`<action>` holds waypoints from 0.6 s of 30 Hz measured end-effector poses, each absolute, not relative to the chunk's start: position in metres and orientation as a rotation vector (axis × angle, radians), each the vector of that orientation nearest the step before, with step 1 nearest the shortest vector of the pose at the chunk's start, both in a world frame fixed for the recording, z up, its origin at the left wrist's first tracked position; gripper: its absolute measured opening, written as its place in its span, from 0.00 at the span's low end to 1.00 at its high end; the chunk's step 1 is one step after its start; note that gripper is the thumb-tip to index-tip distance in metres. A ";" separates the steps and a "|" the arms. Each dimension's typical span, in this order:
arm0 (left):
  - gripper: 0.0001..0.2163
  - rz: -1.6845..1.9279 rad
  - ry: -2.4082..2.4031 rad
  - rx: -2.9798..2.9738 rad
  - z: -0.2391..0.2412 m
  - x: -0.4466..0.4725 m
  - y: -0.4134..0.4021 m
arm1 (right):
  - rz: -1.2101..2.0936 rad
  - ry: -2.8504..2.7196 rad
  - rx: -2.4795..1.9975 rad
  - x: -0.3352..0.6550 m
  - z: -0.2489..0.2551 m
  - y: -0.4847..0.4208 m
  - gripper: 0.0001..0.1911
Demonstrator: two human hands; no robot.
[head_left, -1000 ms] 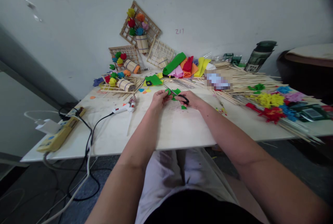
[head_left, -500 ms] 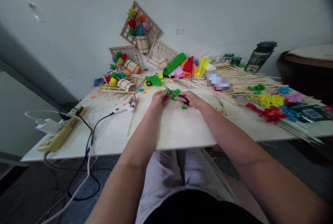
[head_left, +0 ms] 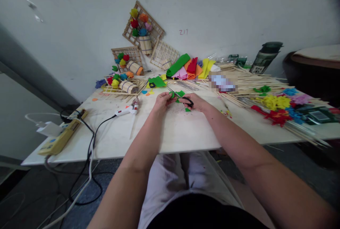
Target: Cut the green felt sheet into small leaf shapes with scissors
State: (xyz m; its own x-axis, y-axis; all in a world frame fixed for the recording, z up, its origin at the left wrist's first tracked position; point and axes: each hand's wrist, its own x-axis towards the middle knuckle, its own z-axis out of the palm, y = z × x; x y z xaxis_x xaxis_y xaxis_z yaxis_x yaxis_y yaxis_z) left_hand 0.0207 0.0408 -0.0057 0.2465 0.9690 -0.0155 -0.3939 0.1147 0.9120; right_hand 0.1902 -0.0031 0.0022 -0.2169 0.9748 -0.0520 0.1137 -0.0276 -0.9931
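Note:
Between the fingertips of my left hand point(head_left: 163, 101) is a small piece of green felt point(head_left: 171, 95). My right hand point(head_left: 195, 102) is closed around the black handles of a pair of scissors point(head_left: 188, 102), whose blades point away and to the left, right beside the felt piece. More green scraps point(head_left: 181, 94) lie under and behind the blades, and a small green offcut point(head_left: 187, 110) rests on the table just below my right hand. Whether the blades are cutting into the felt is too small to tell.
A white glue gun point(head_left: 127, 110) lies left, its cord leading toward a yellow power strip point(head_left: 62, 133). Behind are stick lattices with felt flowers point(head_left: 142, 23) and rolled felt point(head_left: 178, 65). To the right are wooden sticks point(head_left: 255, 80), felt bundles point(head_left: 276, 103) and a dark bottle point(head_left: 266, 58).
Both hands stay in nearly the same place. The green felt piece in my left fingers has turned slightly and shifted a little to the right.

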 end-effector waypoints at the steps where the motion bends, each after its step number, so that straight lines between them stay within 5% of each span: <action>1: 0.09 1.155 0.768 0.958 -0.005 0.021 0.041 | 1.353 -1.435 -1.203 0.190 0.002 -0.003 0.12; 18: 0.07 1.140 0.771 0.942 -0.006 0.019 0.043 | 1.355 -1.475 -1.202 0.196 0.010 -0.004 0.11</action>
State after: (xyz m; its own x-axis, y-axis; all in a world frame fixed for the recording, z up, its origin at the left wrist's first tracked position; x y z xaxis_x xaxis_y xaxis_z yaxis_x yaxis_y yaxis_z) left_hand 0.0190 0.0427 -0.0058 0.2533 0.9667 -0.0369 -0.3935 0.1378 0.9089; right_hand 0.1961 -0.0038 0.0096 -0.2447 0.9683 -0.0495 0.1316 -0.0174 -0.9912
